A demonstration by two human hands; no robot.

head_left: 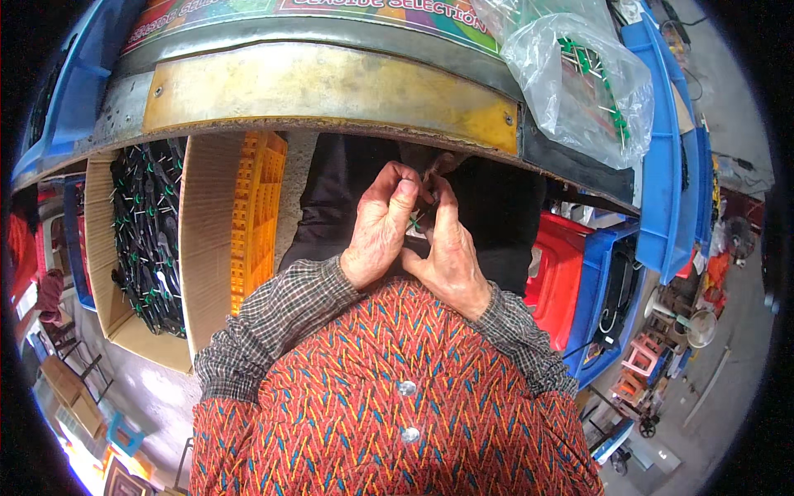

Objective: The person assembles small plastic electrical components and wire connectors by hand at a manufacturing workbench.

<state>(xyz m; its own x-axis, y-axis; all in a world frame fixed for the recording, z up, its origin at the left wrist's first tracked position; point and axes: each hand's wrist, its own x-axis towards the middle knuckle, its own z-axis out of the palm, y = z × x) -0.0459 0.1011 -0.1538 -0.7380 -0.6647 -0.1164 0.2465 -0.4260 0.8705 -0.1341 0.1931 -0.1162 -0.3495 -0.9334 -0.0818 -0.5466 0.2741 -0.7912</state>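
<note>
Close together over my lap, just in front of the table edge, are both of my hands. Thumb and fingers of my left hand (382,221) are pressed together in a pinch, and whatever they grip is hidden. My right hand (453,252) has its fingers curled toward the left fingertips, its thumb pointing at the left palm; its hold is also out of sight. In the gap between the palms shows a small green and white piece (415,223). I cannot tell whether it is held or lies on the dark cloth of my lap.
A worn table edge (331,87) crosses ahead of me. On it sits a clear plastic bag (538,58) of green-ended pieces, beside a blue crate (666,165). At left, a cardboard box (215,240) of black pieces adjoins an orange crate (260,211). A red container (554,277) stands right.
</note>
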